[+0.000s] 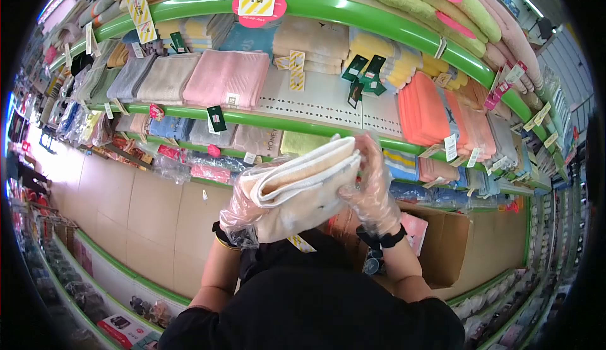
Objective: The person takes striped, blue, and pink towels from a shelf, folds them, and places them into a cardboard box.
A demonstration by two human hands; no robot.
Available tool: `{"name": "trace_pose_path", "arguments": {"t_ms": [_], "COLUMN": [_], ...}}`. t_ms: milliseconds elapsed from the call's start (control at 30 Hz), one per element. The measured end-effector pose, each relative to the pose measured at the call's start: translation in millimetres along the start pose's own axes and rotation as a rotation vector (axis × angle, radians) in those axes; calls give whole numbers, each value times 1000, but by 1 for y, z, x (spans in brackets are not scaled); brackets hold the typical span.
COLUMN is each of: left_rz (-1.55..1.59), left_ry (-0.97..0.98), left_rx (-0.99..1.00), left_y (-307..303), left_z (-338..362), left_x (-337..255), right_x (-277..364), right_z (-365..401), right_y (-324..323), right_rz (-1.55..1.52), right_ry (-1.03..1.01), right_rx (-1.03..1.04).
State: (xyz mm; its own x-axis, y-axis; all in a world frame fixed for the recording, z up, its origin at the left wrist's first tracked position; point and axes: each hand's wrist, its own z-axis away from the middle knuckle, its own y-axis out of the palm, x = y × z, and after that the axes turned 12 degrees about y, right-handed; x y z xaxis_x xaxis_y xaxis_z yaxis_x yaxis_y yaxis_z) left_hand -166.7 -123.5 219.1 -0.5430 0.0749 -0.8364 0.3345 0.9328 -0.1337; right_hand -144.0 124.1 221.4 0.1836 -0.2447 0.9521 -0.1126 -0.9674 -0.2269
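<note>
A folded cream towel (309,195) with white edging is held up in front of my chest, between both hands. My left hand (245,198), in a clear plastic glove, grips the towel's left end. On its right end my right hand (372,189), gloved the same way, is closed with the thumb on the near face. A yellow-striped tag (302,243) shows just below the towel. Behind it runs a green-edged shelf (309,100) with a bare white stretch between a pink towel stack (227,78) and an orange towel stack (423,107).
An open cardboard box (445,246) stands on the floor at my right, with a pink item (413,230) inside. Beige towels (309,37) and yellow towels (385,47) lie farther back. Another low shelf (126,268) runs behind me on the left.
</note>
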Motion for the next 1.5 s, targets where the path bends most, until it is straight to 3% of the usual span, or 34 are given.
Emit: {"name": "trace_pose_path", "arguments": {"t_ms": [33, 67, 100, 167, 200, 233, 300, 433, 467, 533, 567, 633, 767, 900, 967, 1000, 1133, 1167, 1233, 1333, 1500], "left_rz": [94, 112, 111, 671, 547, 548, 774, 730, 731, 820, 823, 830, 948, 976, 968, 1025, 1266, 1265, 1061, 994, 951], "left_ry": [-74, -127, -130, -240, -201, -202, -257, -308, -307, -243, -240, -308, -355, -325, -354, -333, -179, -177, -403, -477, -456], "left_rx": [-24, -67, -64, -369, -218, -219, -460, -527, -522, -480, -478, -501, -494, -489, -540, -524, -466, -467, -510, -574, -496], "left_y": [1, 1, 1, 0, -11, -10, -3, -1, 0, 2, 4, 5, 2, 5, 6, 8, 11, 10, 7, 6, 4], "left_z": [3, 10, 18, 35, 29, 32, 34, 33, 31, 25, 22, 18, 23, 39, 41, 37, 20, 20, 26, 34, 24], "left_x": [-2, 3, 10, 29, 36, 37, 31, 24, 23, 16, 13, 8, 11, 21, 22, 18, -1, -1, 3, 13, 0], "right_x": [-3, -25, -24, -11, 1, 5, 8, 1, -2, -9, -8, -7, 8, 15, 22, 30, 18, 10, 5, 4, 4], "right_z": [-2, -4, -2, 2, 2, 2, 2, 5, 4, 2, 1, -1, -7, -14, -12, -10, -14, -13, -12, -12, -20], "right_y": [2, -7, -5, 6, 17, 16, 15, 26, 27, 27, 25, 18, 7, 2, 0, -1, 2, -4, -12, -15, 8], "right_rz": [-345, -270, -272, -175, -387, -387, -292, -353, -353, -182, -179, 50, -43, -373, -654, -635, -610, -619, -629, -516, -541], "right_ry": [148, 243, 245, 288, 297, 298, 362, 368, 366, 157, 153, -51, -57, 24, 276, 338, 270, 263, 257, 342, 59], "right_rx": [123, 257, 255, 122, 46, 47, 89, -20, -24, -187, -189, -195, -65, 124, 337, 301, 263, 336, 409, 428, 320]}}
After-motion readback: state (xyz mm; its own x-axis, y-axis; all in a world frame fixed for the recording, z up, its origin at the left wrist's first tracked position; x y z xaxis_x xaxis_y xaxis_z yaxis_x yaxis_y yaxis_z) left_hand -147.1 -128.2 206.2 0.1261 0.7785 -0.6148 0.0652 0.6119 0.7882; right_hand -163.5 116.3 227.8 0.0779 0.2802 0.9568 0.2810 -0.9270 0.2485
